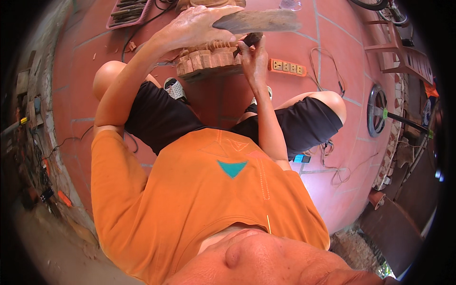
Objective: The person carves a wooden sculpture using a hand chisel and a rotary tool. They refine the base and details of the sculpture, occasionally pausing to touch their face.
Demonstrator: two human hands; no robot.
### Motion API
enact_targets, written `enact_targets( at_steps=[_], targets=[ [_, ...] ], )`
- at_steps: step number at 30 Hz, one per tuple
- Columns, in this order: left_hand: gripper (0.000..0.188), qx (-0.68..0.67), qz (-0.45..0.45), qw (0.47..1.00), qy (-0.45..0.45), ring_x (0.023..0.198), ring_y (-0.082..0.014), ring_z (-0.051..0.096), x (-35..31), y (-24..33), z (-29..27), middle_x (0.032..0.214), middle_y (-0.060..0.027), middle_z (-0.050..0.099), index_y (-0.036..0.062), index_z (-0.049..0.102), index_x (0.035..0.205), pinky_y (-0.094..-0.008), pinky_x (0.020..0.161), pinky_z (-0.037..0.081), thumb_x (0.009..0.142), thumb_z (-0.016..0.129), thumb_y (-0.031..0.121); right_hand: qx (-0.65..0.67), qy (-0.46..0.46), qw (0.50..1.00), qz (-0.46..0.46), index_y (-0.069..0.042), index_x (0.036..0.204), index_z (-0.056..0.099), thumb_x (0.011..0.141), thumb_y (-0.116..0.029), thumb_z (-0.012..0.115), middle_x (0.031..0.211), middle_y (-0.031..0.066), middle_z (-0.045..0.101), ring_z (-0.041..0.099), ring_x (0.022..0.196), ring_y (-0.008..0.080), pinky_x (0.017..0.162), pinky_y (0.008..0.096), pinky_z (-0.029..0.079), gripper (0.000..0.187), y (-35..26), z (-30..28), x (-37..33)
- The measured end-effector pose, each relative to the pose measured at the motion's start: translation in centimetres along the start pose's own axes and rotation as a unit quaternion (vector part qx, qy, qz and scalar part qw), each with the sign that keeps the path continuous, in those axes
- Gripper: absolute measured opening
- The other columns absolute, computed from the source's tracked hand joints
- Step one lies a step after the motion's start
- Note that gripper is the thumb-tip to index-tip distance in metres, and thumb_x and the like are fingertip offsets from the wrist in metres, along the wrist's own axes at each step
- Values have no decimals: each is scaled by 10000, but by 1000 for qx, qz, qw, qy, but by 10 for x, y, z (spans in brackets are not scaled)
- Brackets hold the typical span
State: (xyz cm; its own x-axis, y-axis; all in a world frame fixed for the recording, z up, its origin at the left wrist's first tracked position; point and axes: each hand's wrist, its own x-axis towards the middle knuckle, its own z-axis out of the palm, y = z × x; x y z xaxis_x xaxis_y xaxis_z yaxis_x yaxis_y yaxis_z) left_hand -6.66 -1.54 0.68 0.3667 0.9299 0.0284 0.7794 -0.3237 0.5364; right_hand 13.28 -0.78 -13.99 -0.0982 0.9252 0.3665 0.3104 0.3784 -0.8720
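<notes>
Wooden club (259,21) gripped in left hand (205,26), chisel (253,38) gripped in right hand (255,61); off-centre blow could strike the latter.

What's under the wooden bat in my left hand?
Below the bat, your right hand grips a dark tool over the carved wood; what the bat and left hand cover is hidden.

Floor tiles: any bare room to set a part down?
Yes. Left: floor between the left knee and grey ledge. Right: a patch between the looped cable and black wheel. Crowded: around the carved wood, with left hand, right hand, wooden block and power strip close by.
</notes>
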Motion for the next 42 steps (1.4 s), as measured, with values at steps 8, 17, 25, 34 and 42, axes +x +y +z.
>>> enact_targets(
  at_steps=[8,17,25,34,42],
  targets=[
    [693,36,36,998,44,1089,-356,636,-4,-5,16,1228,-187,648,178,510,1416,-448,929,498,789,702,404,66,-28,995,67,-35,1092,476,966,-140,627,835,105,697,696,694,221,591,332,529,223,9,-2,-4],
    [578,67,40,989,122,815,-318,699,-11,-27,11,950,-162,725,123,595,1304,-410,768,558,817,701,416,300,-30,915,268,-27,1186,389,1020,-110,504,1049,165,627,715,890,310,667,359,625,218,8,-36,-12],
    [707,-80,-25,996,38,1151,-348,620,-13,8,-24,1217,-239,647,43,482,1416,-411,1000,462,827,718,355,292,5,937,190,-45,1187,406,1018,-46,492,1033,133,625,702,908,267,732,356,615,190,10,-20,-15],
    [529,-537,-87,835,86,571,-70,542,-20,14,-38,790,1,576,30,469,1404,-198,502,448,946,645,226,4,-116,977,177,-38,1165,438,1017,-67,517,1020,94,618,684,898,228,788,356,583,170,-13,-41,-26],
    [227,-671,-157,710,147,554,-119,548,-40,36,-54,751,-36,572,41,562,1074,-237,494,460,938,621,212,325,-3,934,147,-53,1176,437,1017,-59,522,1063,112,616,681,946,232,827,352,584,181,-9,-21,-20]
  ],
)
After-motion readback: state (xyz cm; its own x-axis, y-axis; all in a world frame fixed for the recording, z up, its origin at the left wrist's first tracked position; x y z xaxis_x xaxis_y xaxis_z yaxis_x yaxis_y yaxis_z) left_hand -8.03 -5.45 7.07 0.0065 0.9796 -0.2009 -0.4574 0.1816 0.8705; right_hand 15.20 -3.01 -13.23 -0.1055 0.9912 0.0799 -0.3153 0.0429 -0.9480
